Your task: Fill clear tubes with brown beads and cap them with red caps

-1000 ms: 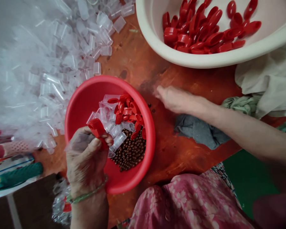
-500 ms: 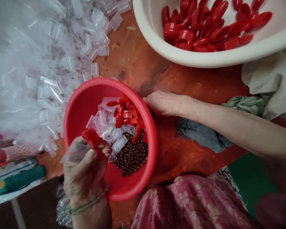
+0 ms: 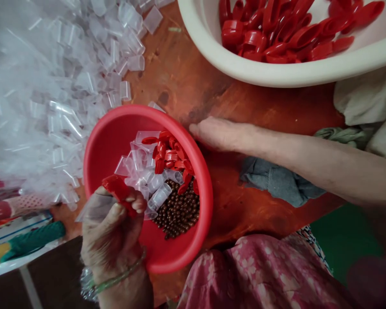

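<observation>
My left hand (image 3: 114, 234) is closed on a clear plastic tube (image 3: 93, 208) with a red cap (image 3: 117, 188), held over the near left rim of a red bowl (image 3: 116, 128). The bowl holds small brown beads (image 3: 178, 212), several clear tubes (image 3: 141, 165) and several red caps (image 3: 172, 154). My right hand (image 3: 217, 134) lies palm down on the orange-brown table (image 3: 186, 81), right beside the bowl's far right rim. Its fingers are pressed together and taper to a point towards the rim; what they hold, if anything, is hidden.
A large heap of clear tubes (image 3: 51, 86) covers the table's left side. A cream basin (image 3: 276, 73) full of red caps (image 3: 276, 30) stands at the back right. Grey (image 3: 276, 182) and pale cloths (image 3: 366, 103) lie under and behind my right forearm. Pink flowered clothing (image 3: 251, 274) fills the bottom.
My right hand has slid left across the table from the open wood to the bowl's rim. My left hand, still holding the capped tube, has drifted slightly left and down.
</observation>
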Tool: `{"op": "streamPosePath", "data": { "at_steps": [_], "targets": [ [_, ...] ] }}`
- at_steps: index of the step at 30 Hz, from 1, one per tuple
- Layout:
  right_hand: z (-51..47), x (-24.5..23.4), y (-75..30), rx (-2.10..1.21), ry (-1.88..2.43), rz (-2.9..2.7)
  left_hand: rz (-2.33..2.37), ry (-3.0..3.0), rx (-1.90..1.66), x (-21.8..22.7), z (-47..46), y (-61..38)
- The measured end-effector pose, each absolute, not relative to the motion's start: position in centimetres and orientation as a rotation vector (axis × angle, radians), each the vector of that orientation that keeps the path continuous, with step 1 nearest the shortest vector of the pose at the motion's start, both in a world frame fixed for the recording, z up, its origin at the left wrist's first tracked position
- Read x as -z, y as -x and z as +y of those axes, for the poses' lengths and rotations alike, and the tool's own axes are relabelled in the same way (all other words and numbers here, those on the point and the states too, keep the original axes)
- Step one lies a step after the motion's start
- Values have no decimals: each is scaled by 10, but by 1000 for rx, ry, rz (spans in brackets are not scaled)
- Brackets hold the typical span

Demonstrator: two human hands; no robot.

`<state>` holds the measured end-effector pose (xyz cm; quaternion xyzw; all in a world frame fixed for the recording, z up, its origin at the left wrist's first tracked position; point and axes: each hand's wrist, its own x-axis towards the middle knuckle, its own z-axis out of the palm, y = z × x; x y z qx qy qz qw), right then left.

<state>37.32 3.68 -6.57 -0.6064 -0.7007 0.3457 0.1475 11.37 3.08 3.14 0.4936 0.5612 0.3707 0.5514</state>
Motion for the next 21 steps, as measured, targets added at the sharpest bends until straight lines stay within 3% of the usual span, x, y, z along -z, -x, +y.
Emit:
{"op": "streamPosePath", "data": {
  "at_steps": [5, 8, 14, 21],
  "targets": [
    [43, 50, -405, -1474, 1477, -1000, 1319, -1204, -878, -31, 32, -115],
    [40, 59, -412, -1570, 1230, -744, 1294, -1231, -926, -32, 34, -117],
    [49, 77, -394, -1216, 1602, -1411, 1256, -1278, -954, -29, 38, -118],
    [35, 73, -373, -929, 1645, -2124, 1259, -1276, -1012, -28, 38, -119]
  ]
}}
